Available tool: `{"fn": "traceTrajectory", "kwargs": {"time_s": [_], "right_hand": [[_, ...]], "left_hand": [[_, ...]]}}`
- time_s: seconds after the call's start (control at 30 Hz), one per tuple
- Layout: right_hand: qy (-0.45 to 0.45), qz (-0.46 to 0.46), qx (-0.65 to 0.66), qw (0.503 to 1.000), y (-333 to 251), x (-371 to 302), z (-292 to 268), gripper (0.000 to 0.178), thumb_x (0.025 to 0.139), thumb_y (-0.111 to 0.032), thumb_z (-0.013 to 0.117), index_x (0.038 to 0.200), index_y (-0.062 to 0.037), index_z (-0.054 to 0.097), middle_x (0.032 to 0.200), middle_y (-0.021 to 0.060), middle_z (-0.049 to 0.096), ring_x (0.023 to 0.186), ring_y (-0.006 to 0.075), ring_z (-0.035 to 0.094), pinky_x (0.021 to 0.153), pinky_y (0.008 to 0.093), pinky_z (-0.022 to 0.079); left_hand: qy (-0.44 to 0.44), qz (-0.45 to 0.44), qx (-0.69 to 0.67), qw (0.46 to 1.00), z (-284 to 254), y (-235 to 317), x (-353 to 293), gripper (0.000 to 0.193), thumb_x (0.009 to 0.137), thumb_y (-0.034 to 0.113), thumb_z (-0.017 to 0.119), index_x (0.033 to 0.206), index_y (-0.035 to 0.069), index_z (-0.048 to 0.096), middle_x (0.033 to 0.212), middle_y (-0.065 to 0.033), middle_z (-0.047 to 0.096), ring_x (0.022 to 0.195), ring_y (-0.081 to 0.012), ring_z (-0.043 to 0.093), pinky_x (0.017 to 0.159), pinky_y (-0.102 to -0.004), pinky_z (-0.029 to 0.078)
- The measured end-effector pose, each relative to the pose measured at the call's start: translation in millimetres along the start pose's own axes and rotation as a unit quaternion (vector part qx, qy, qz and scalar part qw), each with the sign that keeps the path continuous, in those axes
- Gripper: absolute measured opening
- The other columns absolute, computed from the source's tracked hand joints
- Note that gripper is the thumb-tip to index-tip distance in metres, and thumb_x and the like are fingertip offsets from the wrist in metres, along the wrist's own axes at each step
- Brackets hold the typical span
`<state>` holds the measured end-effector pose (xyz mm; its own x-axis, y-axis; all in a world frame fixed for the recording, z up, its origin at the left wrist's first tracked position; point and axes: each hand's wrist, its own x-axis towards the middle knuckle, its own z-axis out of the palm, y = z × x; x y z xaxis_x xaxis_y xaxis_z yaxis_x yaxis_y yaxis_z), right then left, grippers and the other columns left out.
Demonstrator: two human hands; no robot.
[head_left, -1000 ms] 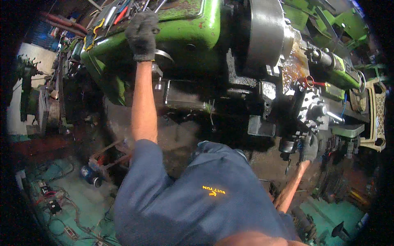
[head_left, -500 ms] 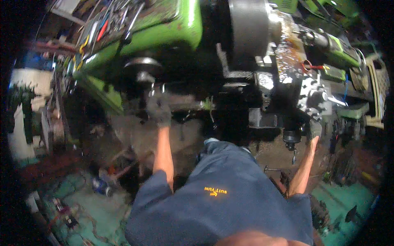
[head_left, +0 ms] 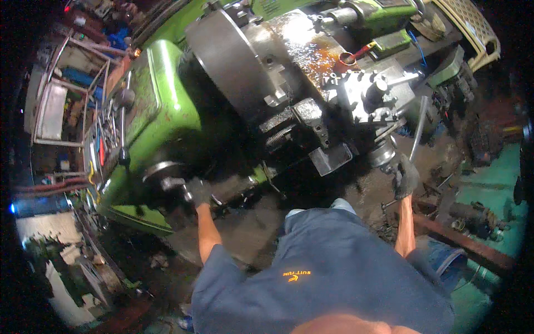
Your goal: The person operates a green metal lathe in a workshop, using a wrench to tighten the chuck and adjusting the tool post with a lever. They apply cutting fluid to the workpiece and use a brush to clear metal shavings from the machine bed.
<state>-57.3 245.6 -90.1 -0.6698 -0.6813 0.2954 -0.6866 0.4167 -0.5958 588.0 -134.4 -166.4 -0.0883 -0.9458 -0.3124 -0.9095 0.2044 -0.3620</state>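
Note:
I stand at a green metal lathe, with a grey work glove on each hand. My left hand (head_left: pixel 198 192) is closed at a metal handle beside the round handwheel (head_left: pixel 164 171), below the green headstock (head_left: pixel 167 94). Farther right, my right hand (head_left: pixel 407 177) is closed at a small crank by the round metal dial (head_left: pixel 382 154); its fingers partly hide the crank. A pale, slanted bar (head_left: pixel 421 125) rises just beside that hand. Between and beyond my hands are the large dark chuck (head_left: pixel 228 61) and the bright tool post (head_left: pixel 367 94).
Wrenches and other hand tools (head_left: pixel 105 136) lie on the headstock's left end. A red-handled brush (head_left: pixel 359 53) rests near the oily carriage. Behind stands a beige plastic crate (head_left: pixel 473 30). A metal rack (head_left: pixel 53 111) is at far left, and a reddish beam (head_left: pixel 467 245) crosses the right floor.
The view has swung, so the lathe sits tilted and further left. My left hand appears lower, still at the handle; my right hand appears further left, beside the dial.

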Motion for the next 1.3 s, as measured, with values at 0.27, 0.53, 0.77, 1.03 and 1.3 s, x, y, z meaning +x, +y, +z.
{"fn": "traceTrajectory", "kwargs": {"time_s": [0.27, 0.53, 0.77, 1.03, 1.3], "right_hand": [[0.073, -0.092, -0.102, 0.988, -13, -71, -27, 0.039, 0.083, -0.004, 0.071, 0.122, -0.0064, 0.07, 0.08, 0.0117, 0.064, 0.064, 0.0248, 0.064, 0.055, 0.0377, 0.048], [0.059, 0.001, 0.043, 0.997, 6, -59, -22, 0.044, 0.081, -0.002, 0.067, 0.123, -0.0103, 0.069, 0.076, 0.0134, 0.063, 0.061, 0.0267, 0.063, 0.056, 0.0393, 0.048], [0.025, 0.37, 0.321, 0.871, -64, -37, -81, 0.032, 0.095, -0.029, 0.07, 0.079, -0.0027, 0.062, 0.062, 0.0001, 0.059, 0.053, 0.0104, 0.052, 0.051, 0.0309, 0.039], [0.025, 0.204, 0.127, 0.97, 22, -126, -105, 0.027, 0.093, -0.029, 0.072, 0.087, -0.0032, 0.068, 0.069, 0.0027, 0.066, 0.061, 0.0123, 0.06, 0.056, 0.03, 0.044], [-0.081, 0.273, 0.187, 0.94, 6, -76, -123, 0.03, 0.091, -0.031, 0.074, 0.083, -0.0021, 0.068, 0.062, 0.004, 0.066, 0.054, 0.0123, 0.06, 0.051, 0.0313, 0.045]], "left_hand": [[0.218, 0.009, -0.301, 0.928, -49, 68, -89, 0.024, 0.084, 0.028, 0.069, 0.08, 0.004, 0.066, 0.08, -0.0116, 0.068, 0.075, -0.0364, 0.064, 0.068, -0.0468, 0.05], [0.487, 0.246, -0.409, 0.731, -392, 92, -3, 0.02, 0.087, 0.016, 0.067, 0.103, 0.005, 0.069, 0.093, -0.0135, 0.068, 0.084, -0.0258, 0.066, 0.074, -0.0384, 0.052], [0.323, 0.154, -0.235, 0.904, -545, 105, 189, 0.045, 0.078, 0.027, 0.064, 0.119, 0.009, 0.07, 0.12, -0.0213, 0.069, 0.115, -0.0381, 0.065, 0.095, -0.0463, 0.051], [0.343, 0.114, -0.135, 0.923, -552, 127, 209, 0.034, 0.084, 0.032, 0.062, 0.109, 0.013, 0.076, 0.112, -0.0176, 0.072, 0.107, -0.0385, 0.067, 0.091, -0.0476, 0.052], [0.401, 0.125, -0.378, 0.825, -522, 163, 89, 0.034, 0.077, 0.026, 0.067, 0.107, 0.014, 0.078, 0.1, -0.0178, 0.074, 0.1, -0.0347, 0.071, 0.087, -0.0417, 0.054]]}}
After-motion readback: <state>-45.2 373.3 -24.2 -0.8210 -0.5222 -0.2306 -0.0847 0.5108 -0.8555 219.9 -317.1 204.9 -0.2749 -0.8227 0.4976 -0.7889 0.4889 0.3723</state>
